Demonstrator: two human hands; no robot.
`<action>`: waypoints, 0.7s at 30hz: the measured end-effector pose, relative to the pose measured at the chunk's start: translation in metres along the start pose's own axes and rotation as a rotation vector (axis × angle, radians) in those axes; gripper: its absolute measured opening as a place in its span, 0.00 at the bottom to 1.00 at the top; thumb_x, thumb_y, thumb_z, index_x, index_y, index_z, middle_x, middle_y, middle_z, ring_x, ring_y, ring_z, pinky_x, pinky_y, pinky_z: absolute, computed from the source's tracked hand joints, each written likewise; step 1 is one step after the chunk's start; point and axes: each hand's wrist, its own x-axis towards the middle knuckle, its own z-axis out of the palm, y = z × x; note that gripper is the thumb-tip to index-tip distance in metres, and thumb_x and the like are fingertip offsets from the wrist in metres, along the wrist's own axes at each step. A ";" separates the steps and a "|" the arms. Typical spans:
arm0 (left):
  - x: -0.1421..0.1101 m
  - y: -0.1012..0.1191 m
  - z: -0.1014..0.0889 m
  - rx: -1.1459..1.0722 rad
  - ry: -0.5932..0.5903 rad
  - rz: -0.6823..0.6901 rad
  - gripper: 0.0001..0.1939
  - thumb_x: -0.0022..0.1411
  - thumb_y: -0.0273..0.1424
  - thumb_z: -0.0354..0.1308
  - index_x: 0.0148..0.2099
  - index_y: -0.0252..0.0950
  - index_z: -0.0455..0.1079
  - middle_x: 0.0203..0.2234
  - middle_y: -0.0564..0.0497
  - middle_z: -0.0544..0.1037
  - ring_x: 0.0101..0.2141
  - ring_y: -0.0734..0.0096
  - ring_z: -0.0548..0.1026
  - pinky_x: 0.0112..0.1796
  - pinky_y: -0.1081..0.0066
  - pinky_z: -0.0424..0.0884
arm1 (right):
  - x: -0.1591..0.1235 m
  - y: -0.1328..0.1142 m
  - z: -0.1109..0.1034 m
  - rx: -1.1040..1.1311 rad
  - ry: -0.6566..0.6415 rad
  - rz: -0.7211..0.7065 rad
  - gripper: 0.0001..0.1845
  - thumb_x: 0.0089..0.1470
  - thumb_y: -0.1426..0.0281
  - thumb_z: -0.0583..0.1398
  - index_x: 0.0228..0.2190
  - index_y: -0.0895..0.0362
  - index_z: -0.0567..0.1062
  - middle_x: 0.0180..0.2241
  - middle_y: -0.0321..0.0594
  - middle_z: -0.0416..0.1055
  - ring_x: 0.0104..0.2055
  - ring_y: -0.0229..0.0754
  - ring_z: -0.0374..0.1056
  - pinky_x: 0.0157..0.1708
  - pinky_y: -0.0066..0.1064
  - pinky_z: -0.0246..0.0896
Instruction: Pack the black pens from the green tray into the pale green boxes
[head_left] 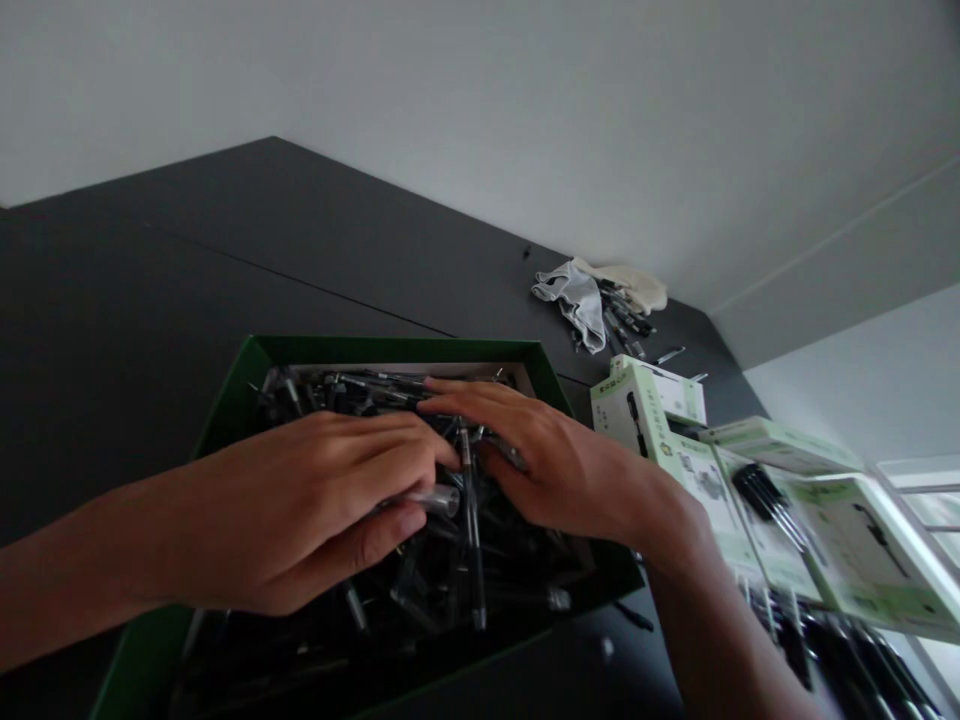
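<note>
A green box (397, 350) full of loose black-and-clear pens (480, 545) lies below me, and both hands are over it. My left hand (337, 490) is closed around a pen (439, 500); only its clear tube-like end shows past the thumb and fingers. My right hand (555, 450) rests among the pens with its fingers stretched out and the thumb apart, over the box's right half. Between the two hands a single long pen (471, 530) lies on top of the pile. The right fingertips are partly hidden among the pens.
Green-and-white pen cartons (712, 480) stand to the right. A bundle of black pens (772, 500) lies across them, and more pens (840, 650) are at the lower right. Farther back on the dark table (225, 240) are a grey-white cloth (577, 300) and scattered pens (626, 320).
</note>
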 end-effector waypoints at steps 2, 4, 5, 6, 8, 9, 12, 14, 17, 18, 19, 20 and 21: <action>0.001 -0.004 -0.002 0.042 0.175 -0.070 0.13 0.79 0.32 0.46 0.54 0.37 0.71 0.47 0.46 0.82 0.45 0.61 0.81 0.46 0.65 0.76 | 0.002 -0.002 0.006 0.029 -0.071 0.022 0.33 0.60 0.83 0.52 0.66 0.63 0.70 0.69 0.49 0.68 0.72 0.43 0.61 0.74 0.40 0.53; 0.001 -0.012 0.000 0.092 0.302 -0.253 0.15 0.80 0.35 0.45 0.56 0.37 0.70 0.46 0.45 0.81 0.46 0.59 0.80 0.48 0.61 0.75 | 0.003 -0.003 0.009 0.023 -0.135 0.071 0.34 0.59 0.84 0.52 0.64 0.61 0.73 0.67 0.48 0.70 0.71 0.44 0.64 0.74 0.41 0.53; 0.001 -0.016 0.002 0.117 0.314 -0.347 0.17 0.80 0.37 0.44 0.56 0.36 0.70 0.48 0.44 0.81 0.48 0.57 0.80 0.49 0.58 0.75 | 0.002 -0.004 0.009 0.011 -0.150 0.098 0.34 0.58 0.84 0.52 0.63 0.60 0.74 0.66 0.47 0.71 0.70 0.45 0.65 0.74 0.42 0.54; 0.000 -0.020 0.004 0.139 0.288 -0.413 0.20 0.81 0.40 0.42 0.57 0.34 0.70 0.50 0.41 0.80 0.51 0.53 0.79 0.52 0.54 0.74 | 0.002 -0.005 0.009 -0.005 -0.153 0.126 0.33 0.58 0.84 0.52 0.62 0.59 0.75 0.65 0.47 0.72 0.70 0.46 0.66 0.73 0.43 0.55; -0.001 -0.027 0.010 0.131 0.179 -0.497 0.25 0.81 0.43 0.39 0.57 0.33 0.70 0.54 0.38 0.79 0.56 0.49 0.77 0.58 0.49 0.72 | 0.001 -0.006 0.006 -0.033 -0.151 0.183 0.33 0.57 0.84 0.52 0.60 0.58 0.77 0.62 0.47 0.76 0.67 0.48 0.69 0.72 0.45 0.58; -0.002 -0.029 0.013 0.122 0.121 -0.521 0.26 0.81 0.44 0.38 0.59 0.32 0.70 0.57 0.36 0.78 0.59 0.49 0.76 0.61 0.47 0.70 | 0.000 -0.007 0.005 -0.042 -0.155 0.212 0.33 0.56 0.85 0.52 0.59 0.57 0.78 0.61 0.47 0.77 0.66 0.48 0.70 0.71 0.46 0.60; -0.001 -0.031 0.016 0.121 0.000 -0.572 0.29 0.80 0.44 0.36 0.65 0.31 0.67 0.64 0.35 0.73 0.66 0.48 0.70 0.67 0.44 0.63 | 0.000 -0.008 0.003 -0.043 -0.172 0.260 0.35 0.55 0.85 0.52 0.59 0.55 0.78 0.59 0.45 0.78 0.65 0.49 0.71 0.70 0.47 0.60; 0.001 -0.030 0.015 0.121 -0.052 -0.599 0.29 0.80 0.45 0.36 0.63 0.32 0.68 0.64 0.36 0.74 0.65 0.48 0.70 0.67 0.44 0.62 | 0.000 -0.007 0.003 -0.038 -0.178 0.269 0.35 0.55 0.85 0.51 0.59 0.55 0.78 0.59 0.44 0.78 0.65 0.48 0.71 0.70 0.46 0.59; 0.005 -0.026 0.010 0.088 -0.120 -0.604 0.28 0.79 0.47 0.35 0.50 0.36 0.72 0.50 0.40 0.81 0.57 0.49 0.76 0.60 0.46 0.69 | -0.002 -0.008 0.003 -0.032 -0.193 0.286 0.36 0.54 0.85 0.51 0.60 0.54 0.78 0.59 0.43 0.78 0.64 0.47 0.71 0.70 0.45 0.60; 0.006 -0.024 0.008 0.075 -0.132 -0.595 0.27 0.79 0.47 0.35 0.47 0.37 0.71 0.46 0.42 0.81 0.54 0.50 0.78 0.57 0.48 0.70 | -0.003 -0.009 0.002 -0.030 -0.199 0.297 0.36 0.55 0.85 0.51 0.60 0.55 0.77 0.59 0.44 0.78 0.64 0.47 0.71 0.69 0.45 0.60; 0.006 -0.022 0.006 0.065 -0.137 -0.584 0.26 0.79 0.46 0.35 0.45 0.38 0.71 0.43 0.43 0.81 0.51 0.51 0.79 0.55 0.49 0.72 | -0.004 -0.010 0.001 -0.029 -0.202 0.305 0.36 0.56 0.85 0.51 0.61 0.55 0.77 0.60 0.44 0.77 0.64 0.47 0.71 0.69 0.44 0.61; 0.006 -0.021 0.005 0.061 -0.130 -0.569 0.26 0.80 0.45 0.36 0.44 0.39 0.71 0.41 0.44 0.81 0.49 0.53 0.79 0.53 0.51 0.72 | -0.006 -0.012 -0.001 -0.030 -0.198 0.308 0.35 0.57 0.85 0.51 0.62 0.55 0.76 0.61 0.44 0.77 0.64 0.47 0.71 0.69 0.44 0.61; 0.006 -0.019 0.005 0.062 -0.117 -0.553 0.25 0.80 0.44 0.36 0.44 0.39 0.71 0.41 0.45 0.81 0.48 0.54 0.80 0.51 0.52 0.73 | -0.007 -0.013 -0.003 -0.030 -0.190 0.309 0.35 0.58 0.84 0.51 0.62 0.55 0.76 0.61 0.44 0.77 0.64 0.47 0.71 0.69 0.43 0.61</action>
